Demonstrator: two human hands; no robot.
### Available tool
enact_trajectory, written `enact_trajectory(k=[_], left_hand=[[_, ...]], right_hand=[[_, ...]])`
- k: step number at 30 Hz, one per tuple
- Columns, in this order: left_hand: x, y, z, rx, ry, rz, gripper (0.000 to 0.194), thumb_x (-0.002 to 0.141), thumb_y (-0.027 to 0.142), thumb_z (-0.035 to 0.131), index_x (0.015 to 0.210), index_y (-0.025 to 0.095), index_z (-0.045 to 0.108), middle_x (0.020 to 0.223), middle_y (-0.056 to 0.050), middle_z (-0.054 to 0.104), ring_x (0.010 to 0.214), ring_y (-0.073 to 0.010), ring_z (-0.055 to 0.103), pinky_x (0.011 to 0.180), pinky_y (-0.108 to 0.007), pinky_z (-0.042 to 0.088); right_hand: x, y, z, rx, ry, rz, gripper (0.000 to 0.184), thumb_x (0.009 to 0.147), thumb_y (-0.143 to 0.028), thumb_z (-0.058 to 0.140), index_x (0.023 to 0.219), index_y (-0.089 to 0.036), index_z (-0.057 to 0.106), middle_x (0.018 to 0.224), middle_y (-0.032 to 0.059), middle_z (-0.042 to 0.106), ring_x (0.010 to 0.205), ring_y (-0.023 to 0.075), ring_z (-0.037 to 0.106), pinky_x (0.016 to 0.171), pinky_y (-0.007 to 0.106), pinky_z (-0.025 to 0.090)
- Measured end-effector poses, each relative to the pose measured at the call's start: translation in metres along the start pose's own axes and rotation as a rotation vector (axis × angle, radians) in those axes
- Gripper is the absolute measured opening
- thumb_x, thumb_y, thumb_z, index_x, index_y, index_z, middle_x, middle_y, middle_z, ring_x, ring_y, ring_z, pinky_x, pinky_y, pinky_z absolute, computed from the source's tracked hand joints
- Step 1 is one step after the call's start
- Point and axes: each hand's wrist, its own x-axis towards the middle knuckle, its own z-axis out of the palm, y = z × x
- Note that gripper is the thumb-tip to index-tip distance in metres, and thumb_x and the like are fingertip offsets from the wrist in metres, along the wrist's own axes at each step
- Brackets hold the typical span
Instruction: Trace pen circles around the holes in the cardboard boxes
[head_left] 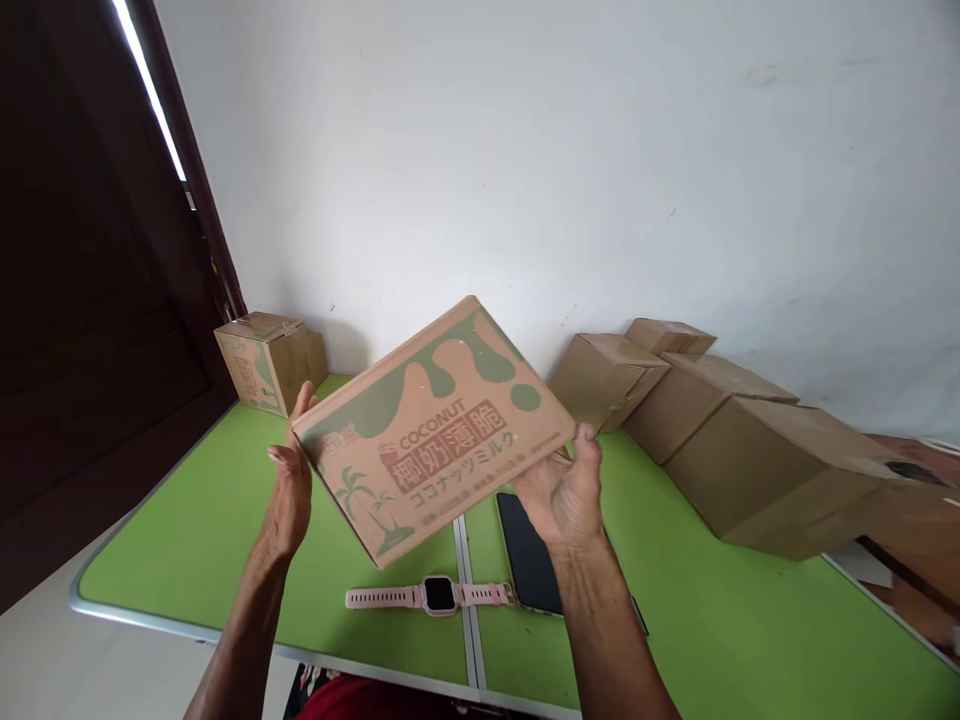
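Note:
Between my two hands a cardboard box (442, 430) with green print and the word COCONUT is held up, tilted, above the green table. My left hand (291, 480) presses against its left end, thumb showing and the other fingers partly behind the box. At the lower right corner, my right hand (562, 490) grips from below with the thumb at the edge; its fingertips are hidden under the box. Below lie a pink smartwatch (439, 596), stretched flat, and a dark-screened phone (529, 552), partly covered by my right wrist.
On the green folding table (187, 520), a similar printed carton (262, 365) stands at the back left. Several plain cardboard boxes (757, 460) line the right side against the white wall (562, 150). A dark door (90, 250) is at the left.

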Motion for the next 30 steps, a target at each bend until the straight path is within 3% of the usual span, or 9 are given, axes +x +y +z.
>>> enact_trajectory(k=[3,8,13,17,20,22,25,30], left_hand=[[0.001,0.010,0.009,0.099,-0.098,0.016,0.100,0.091,0.098,0.044,0.165,0.032,0.056,0.179,-0.010,0.046,0.171,-0.0377,0.033,0.139,-0.054,0.031],[0.006,0.018,0.029,-0.103,-0.051,-0.010,0.096,0.097,0.094,0.040,0.174,0.036,0.041,0.170,-0.011,0.057,0.156,-0.0401,0.056,0.127,-0.057,0.049],[0.018,0.025,0.037,-0.256,0.016,-0.093,0.095,0.093,0.094,0.051,0.165,0.032,0.052,0.166,-0.008,0.063,0.155,-0.0392,0.057,0.123,-0.050,0.055],[0.031,0.034,0.036,-0.349,-0.037,-0.209,0.080,0.102,0.087,0.046,0.140,0.022,0.071,0.149,-0.003,0.076,0.153,-0.0400,0.059,0.118,-0.052,0.058],[0.039,0.036,0.035,-0.383,-0.059,-0.232,0.078,0.087,0.094,0.064,0.108,0.020,0.077,0.121,-0.005,0.087,0.146,-0.0419,0.066,0.119,-0.057,0.060],[0.042,0.034,0.034,-0.409,-0.064,-0.226,0.077,0.075,0.094,0.076,0.101,0.022,0.077,0.112,-0.007,0.089,0.143,-0.0416,0.069,0.122,-0.058,0.058],[0.044,0.029,0.034,-0.438,-0.084,-0.223,0.076,0.075,0.092,0.079,0.103,0.021,0.078,0.115,-0.010,0.088,0.145,-0.0413,0.067,0.128,-0.058,0.053],[0.044,0.026,0.034,-0.397,-0.144,-0.203,0.087,0.085,0.095,0.064,0.123,0.018,0.080,0.139,-0.013,0.081,0.159,-0.0412,0.053,0.135,-0.055,0.042]], right_hand=[[0.001,-0.001,-0.009,0.057,0.058,0.046,0.085,0.089,-0.097,0.051,0.155,-0.045,0.064,0.156,0.0057,0.070,0.144,0.0427,0.062,0.100,0.059,0.063],[0.001,0.003,-0.017,-0.008,0.031,0.070,0.085,0.086,-0.097,0.060,0.149,-0.041,0.067,0.152,0.0090,0.072,0.137,0.0405,0.066,0.095,0.056,0.067],[-0.001,0.005,-0.013,-0.056,0.004,0.055,0.076,0.086,-0.094,0.064,0.128,-0.032,0.078,0.139,0.0131,0.078,0.127,0.0396,0.070,0.090,0.055,0.068],[-0.004,-0.001,-0.006,-0.064,-0.081,0.006,0.060,0.094,-0.084,0.067,0.122,-0.033,0.081,0.137,0.0102,0.080,0.125,0.0370,0.072,0.088,0.052,0.069],[-0.003,-0.005,-0.003,-0.058,-0.163,-0.007,0.057,0.099,-0.082,0.062,0.129,-0.036,0.079,0.136,0.0073,0.081,0.120,0.0338,0.074,0.085,0.049,0.069],[-0.003,-0.005,-0.002,-0.052,-0.190,-0.001,0.058,0.100,-0.082,0.060,0.132,-0.037,0.077,0.134,0.0067,0.082,0.115,0.0322,0.076,0.081,0.046,0.069],[-0.003,-0.003,-0.001,-0.056,-0.173,-0.004,0.055,0.099,-0.080,0.065,0.128,-0.035,0.079,0.134,0.0067,0.081,0.110,0.0309,0.077,0.074,0.042,0.069],[-0.001,0.004,-0.006,-0.076,-0.063,-0.007,0.051,0.094,-0.075,0.076,0.124,-0.033,0.079,0.133,0.0054,0.081,0.105,0.0289,0.078,0.064,0.037,0.065]])
